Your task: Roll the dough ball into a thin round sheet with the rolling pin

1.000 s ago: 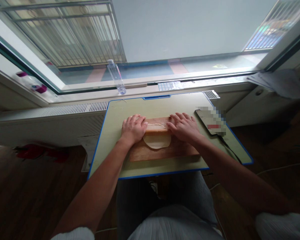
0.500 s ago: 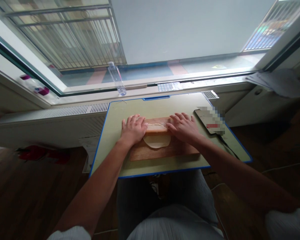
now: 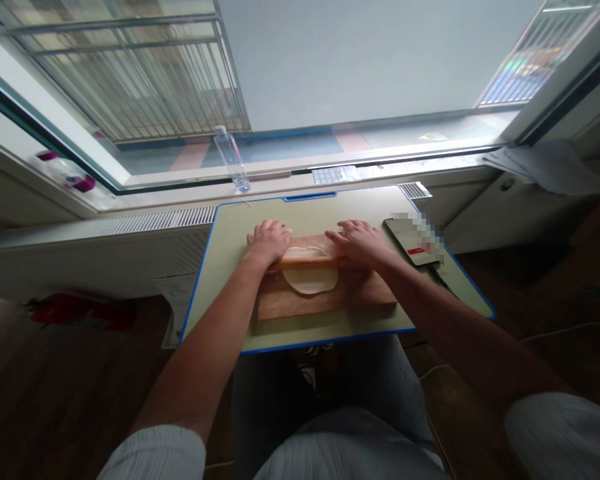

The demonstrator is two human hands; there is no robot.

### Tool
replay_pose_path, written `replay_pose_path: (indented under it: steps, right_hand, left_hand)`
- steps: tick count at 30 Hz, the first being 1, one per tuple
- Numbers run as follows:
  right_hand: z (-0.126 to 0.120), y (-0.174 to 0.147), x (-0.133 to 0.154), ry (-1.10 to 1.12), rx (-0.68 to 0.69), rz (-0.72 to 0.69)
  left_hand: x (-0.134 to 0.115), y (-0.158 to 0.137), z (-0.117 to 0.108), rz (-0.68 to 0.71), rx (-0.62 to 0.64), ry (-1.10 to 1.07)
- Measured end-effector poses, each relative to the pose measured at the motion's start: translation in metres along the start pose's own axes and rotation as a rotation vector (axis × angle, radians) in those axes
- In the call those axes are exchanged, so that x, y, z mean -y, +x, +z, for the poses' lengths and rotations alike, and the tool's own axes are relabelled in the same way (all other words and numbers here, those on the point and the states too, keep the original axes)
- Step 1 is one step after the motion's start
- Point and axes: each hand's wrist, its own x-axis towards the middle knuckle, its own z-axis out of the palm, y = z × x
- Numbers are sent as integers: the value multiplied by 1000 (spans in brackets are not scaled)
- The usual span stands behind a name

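A wooden rolling pin (image 3: 307, 263) lies across a pale, thin sheet of dough (image 3: 311, 281) on a wooden board (image 3: 325, 304). My left hand (image 3: 269, 240) is over the pin's left end, its fingers reaching past it toward the window. Over the right end is my right hand (image 3: 363, 240), fingers stretched forward and thumb pointing inward. Neither hand wraps round the pin, and the hands and wrists cover its ends. Dough shows on both sides of the pin, with a wavy far edge.
The board rests on a pale table (image 3: 220, 280) with a blue rim. At its right lies a phone (image 3: 414, 241), partly blurred out, with a cable. A clear plastic bottle (image 3: 233, 160) stands on the windowsill, left of a blister-like sheet (image 3: 335, 175). Papers (image 3: 540, 167) lie at right.
Both hands have moved slightly forward across the rolling pin, so more of its length shows near the wrists. The view has shifted a little. The dough looks much the same.
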Motion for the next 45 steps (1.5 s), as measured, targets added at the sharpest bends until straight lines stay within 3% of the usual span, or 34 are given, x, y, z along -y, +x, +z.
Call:
replay_pose_path:
  steps: [6, 18, 45]
  right_hand:
    - [8, 2, -2, 55, -10, 57]
    - [11, -3, -1, 92, -44, 111]
    - [11, -19, 3, 62, -73, 73]
  left_hand:
    - [1, -1, 1, 14, 63, 27]
    - [6, -9, 8, 61, -31, -18]
    - [4, -31, 4, 85, -75, -39]
